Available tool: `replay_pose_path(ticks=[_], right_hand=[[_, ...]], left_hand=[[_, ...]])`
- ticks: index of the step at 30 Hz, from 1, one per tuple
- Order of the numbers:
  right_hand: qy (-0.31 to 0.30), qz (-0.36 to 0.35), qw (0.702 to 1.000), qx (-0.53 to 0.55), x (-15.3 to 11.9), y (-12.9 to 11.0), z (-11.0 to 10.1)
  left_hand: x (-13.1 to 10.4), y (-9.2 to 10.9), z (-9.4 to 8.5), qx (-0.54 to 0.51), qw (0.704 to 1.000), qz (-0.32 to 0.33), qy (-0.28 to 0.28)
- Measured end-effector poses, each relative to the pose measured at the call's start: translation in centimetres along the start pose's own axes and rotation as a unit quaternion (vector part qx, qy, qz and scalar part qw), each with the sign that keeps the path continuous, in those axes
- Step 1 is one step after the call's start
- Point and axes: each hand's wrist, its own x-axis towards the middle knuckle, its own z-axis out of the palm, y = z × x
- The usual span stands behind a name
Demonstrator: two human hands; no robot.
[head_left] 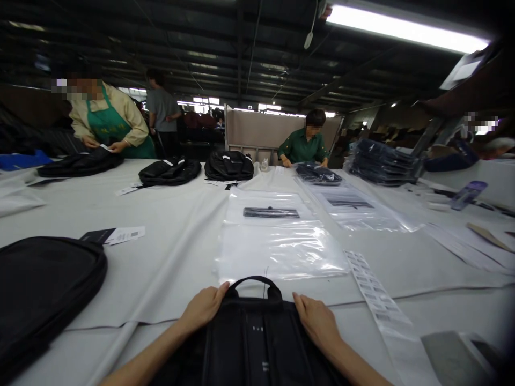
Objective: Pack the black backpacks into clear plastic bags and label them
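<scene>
A black backpack (257,343) lies at the bottom middle, its top handle pointing away from me. My left hand (205,304) grips its upper left corner, fingers closed on the fabric. At the upper right corner, my right hand (317,319) is closed on the edge of the same backpack. Just past the handle, clear plastic bags (277,246) lie flat in a stack, with a dark printed strip near their far end. A sheet of printed labels (372,292) stretches along the right of my right hand.
Another black backpack (48,284) with paper tags (125,235) lies at the left. Two more bags (169,170) (229,165) sit farther back. People work across the white table (161,214). Bagged items (380,163) are piled at the back right.
</scene>
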Motion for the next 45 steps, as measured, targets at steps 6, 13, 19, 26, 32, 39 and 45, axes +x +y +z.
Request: replay_pose_path(ticks=[6,13,19,26,32,39,45], right_hand=[[0.080,-0.128,0.987,0.050,4.0,2.4,-3.2],[0.045,-0.082,0.993,0.073,13.3,5.4,-3.7],[0.032,-0.086,0.995,0.031,15.9,4.8,-1.5],[0.104,-0.099,0.989,0.019,17.0,3.8,-1.9],[0.137,-0.141,0.980,-0.007,16.1,2.9,-1.7],[0.140,-0.212,0.963,-0.088,14.8,3.6,-2.0],[0.142,-0.171,0.963,-0.154,13.2,8.6,-2.9]], left_hand=[[0.1,-0.2,0.2,0.053,0.994,0.031,0.087],[7.5,3.2,-3.4,0.065,0.981,0.161,0.089],[11.8,7.1,-1.6,0.122,0.981,0.147,0.044],[13.5,9.1,0.2,0.142,0.971,0.158,0.105],[14.1,7.6,-0.6,0.114,0.969,0.152,0.161],[13.7,7.2,-1.2,0.102,0.965,0.189,0.150],[12.5,3.8,-4.9,0.034,0.965,0.150,0.214]])
